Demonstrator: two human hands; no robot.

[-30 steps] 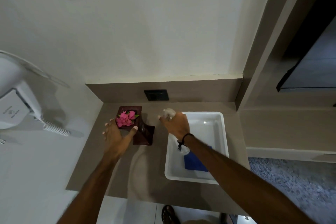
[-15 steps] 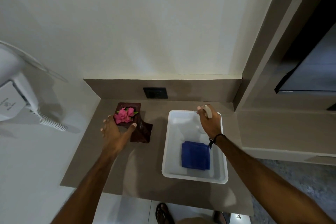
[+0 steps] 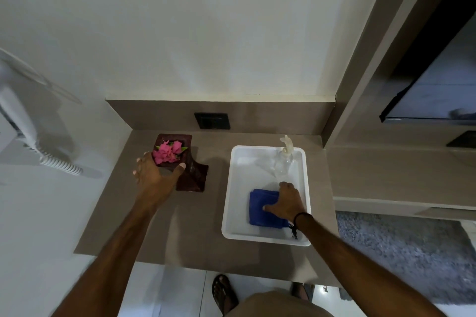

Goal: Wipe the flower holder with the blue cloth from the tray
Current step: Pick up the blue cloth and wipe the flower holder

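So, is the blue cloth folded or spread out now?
Folded. The blue cloth lies as a compact rectangle inside the white tray, with the right hand resting on it.

We note a plain off-white wall (image 3: 206, 33) beyond the fingers (image 3: 139, 161) of the left hand (image 3: 154, 183), dimly and evenly lit. A taupe backsplash (image 3: 270, 116) runs along its foot, with a dark socket plate (image 3: 212, 121) set between the two hands' fingertips and farther back. The matching countertop (image 3: 154, 234) spreads under both. Well outward of the left fingers, a white wall-mounted appliance (image 3: 15, 110) trails a coiled cord (image 3: 60, 163). Outward of the fingers (image 3: 283, 184) of the right hand (image 3: 286, 203) stands a taupe column (image 3: 373, 46), then a dark screen (image 3: 438, 90) above a low ledge (image 3: 386, 175). Pale glossy floor tiles (image 3: 180, 288) and a grey rug (image 3: 399, 252) lie below.
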